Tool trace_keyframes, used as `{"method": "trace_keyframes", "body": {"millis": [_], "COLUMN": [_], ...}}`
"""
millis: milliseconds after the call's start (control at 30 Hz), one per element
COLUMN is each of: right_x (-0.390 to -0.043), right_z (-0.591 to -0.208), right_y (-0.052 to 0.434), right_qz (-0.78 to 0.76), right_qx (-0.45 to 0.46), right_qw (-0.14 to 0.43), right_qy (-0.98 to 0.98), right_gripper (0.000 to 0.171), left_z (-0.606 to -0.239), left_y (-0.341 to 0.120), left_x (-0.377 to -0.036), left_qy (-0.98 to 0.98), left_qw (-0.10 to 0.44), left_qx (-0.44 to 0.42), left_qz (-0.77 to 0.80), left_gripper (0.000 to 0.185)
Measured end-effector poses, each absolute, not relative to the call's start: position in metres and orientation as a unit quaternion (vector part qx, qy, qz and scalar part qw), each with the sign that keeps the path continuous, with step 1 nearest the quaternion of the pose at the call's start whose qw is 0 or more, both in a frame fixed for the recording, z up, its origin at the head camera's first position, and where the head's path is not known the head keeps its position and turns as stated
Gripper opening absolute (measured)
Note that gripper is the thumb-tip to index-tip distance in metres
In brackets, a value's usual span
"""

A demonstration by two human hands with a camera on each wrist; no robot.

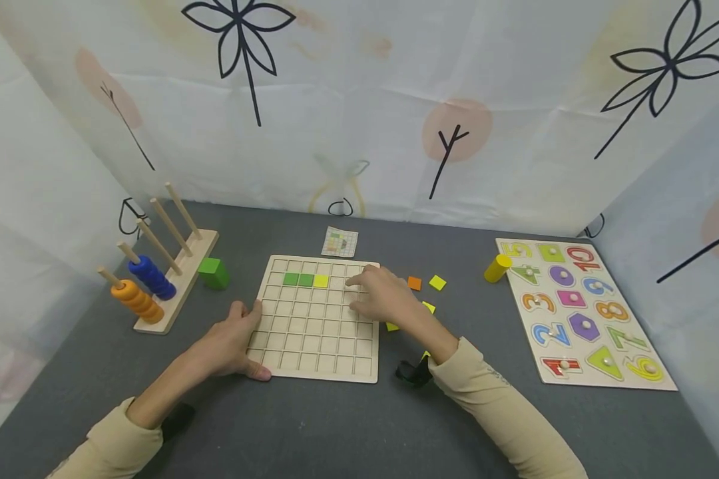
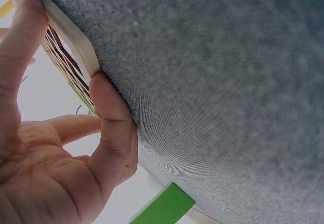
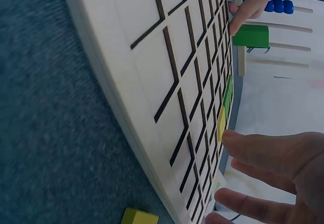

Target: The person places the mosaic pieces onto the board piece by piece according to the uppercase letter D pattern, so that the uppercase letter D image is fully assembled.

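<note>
A pale wooden grid board [image 1: 317, 346] lies on the grey table. Two green tiles [image 1: 298, 279] and a yellow tile [image 1: 321, 281] sit side by side in one of its upper rows. My left hand [image 1: 234, 339] holds the board at its lower left corner, thumb along the near edge and fingers against the left side. Over the board's upper right part is my right hand [image 1: 386, 296], thumb and fingers spread apart, fingertips near the squares. No tile shows between them in the right wrist view, where the thumb [image 3: 263, 150] appears beside the yellow tile.
A small patterned card [image 1: 339, 242] lies behind the board. An orange tile [image 1: 415, 283] and several yellow tiles [image 1: 437, 283] are scattered right. A peg stand with rings [image 1: 186, 266] and green block [image 1: 214, 273] stand left; a yellow cylinder [image 1: 497, 268] and number puzzle [image 1: 587, 319] are right.
</note>
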State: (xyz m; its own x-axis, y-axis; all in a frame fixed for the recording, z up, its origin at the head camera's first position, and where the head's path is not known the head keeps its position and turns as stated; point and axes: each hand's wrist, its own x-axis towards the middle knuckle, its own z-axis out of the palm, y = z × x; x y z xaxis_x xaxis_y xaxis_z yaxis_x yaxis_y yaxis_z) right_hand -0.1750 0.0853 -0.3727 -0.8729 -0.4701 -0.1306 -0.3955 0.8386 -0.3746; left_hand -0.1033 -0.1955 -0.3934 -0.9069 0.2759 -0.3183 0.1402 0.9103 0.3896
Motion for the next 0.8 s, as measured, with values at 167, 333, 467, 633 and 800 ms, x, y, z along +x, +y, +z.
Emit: {"method": "trace_keyframes", "body": {"millis": [167, 333, 467, 633, 800], "right_x": [-0.168, -0.162, -0.159, -0.157, -0.155], "right_z": [-0.370, -0.369, -0.370, -0.372, -0.375], "right_y": [0.099, 0.114, 0.125, 0.135, 0.145], "right_qz": [-0.172, -0.169, -0.161, -0.159, -0.149], "right_qx": [-0.226, -0.227, -0.238, -0.238, -0.228], "right_qw": [0.109, 0.095, 0.077, 0.077, 0.083], "right_qy": [0.953, 0.954, 0.955, 0.955, 0.958], "right_gripper": [0.040, 0.042, 0.044, 0.044, 0.045], "left_z": [-0.393, -0.393, -0.394, -0.392, -0.392], "left_y": [-0.195, -0.195, -0.195, -0.195, -0.195], "left_x": [-0.104, -0.104, -0.104, -0.103, -0.103], "left_qy": [0.960, 0.959, 0.958, 0.958, 0.958], "left_qw": [0.189, 0.191, 0.192, 0.193, 0.195], "left_qx": [0.106, 0.104, 0.105, 0.104, 0.102], "left_qz": [0.180, 0.180, 0.184, 0.182, 0.182], "left_gripper": [0.137, 0.138, 0.138, 0.137, 0.138]}}
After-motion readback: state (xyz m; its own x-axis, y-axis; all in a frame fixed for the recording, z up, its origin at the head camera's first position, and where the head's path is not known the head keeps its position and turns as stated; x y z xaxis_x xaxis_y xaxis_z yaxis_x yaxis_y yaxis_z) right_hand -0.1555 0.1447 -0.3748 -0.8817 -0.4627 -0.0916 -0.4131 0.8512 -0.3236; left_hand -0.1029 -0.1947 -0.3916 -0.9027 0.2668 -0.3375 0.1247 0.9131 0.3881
